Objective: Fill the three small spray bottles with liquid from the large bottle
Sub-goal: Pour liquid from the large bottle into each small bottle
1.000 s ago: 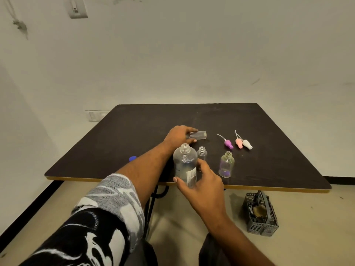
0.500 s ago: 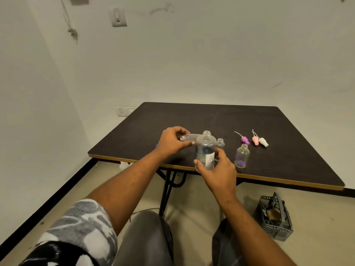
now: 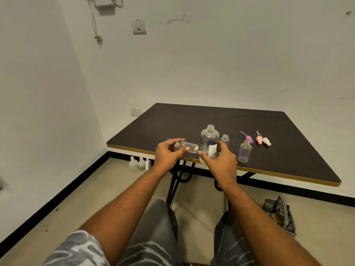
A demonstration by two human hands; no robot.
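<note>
Since the frame half a second earlier, the left hand (image 3: 169, 155) has lowered the small spray bottle (image 3: 186, 147) from beside the shoulder of the large bottle (image 3: 209, 140) to the level of its label, above the near edge of the desk (image 3: 249, 120).

Clock directions take the large bottle as centre, with 12 o'clock toward the far wall.

1. Left hand: grasps the small spray bottle between thumb and fingers. The bottle lies horizontal at 9 o'clock, uncapped, neck pointing left.
2. Right hand (image 3: 221, 163): thumb and fingers curl around the lower part of the large bottle, which stands upright and uncapped on the desk.
3. Second small bottle (image 3: 225, 138): upright and open, just beside the large bottle at 2 o'clock.
4. Third small bottle (image 3: 244, 152): upright and open, at 4 o'clock, near the front edge.
5. Spray heads, purple (image 3: 249, 139), pink (image 3: 259, 139) and white (image 3: 267, 141): lying on the desk at 3 o'clock, beyond the small bottles.
6. Blue cap (image 3: 168, 139): at 9 o'clock, behind the left hand.
7. Grey basket (image 3: 278, 217): on the floor at 5 o'clock.
</note>
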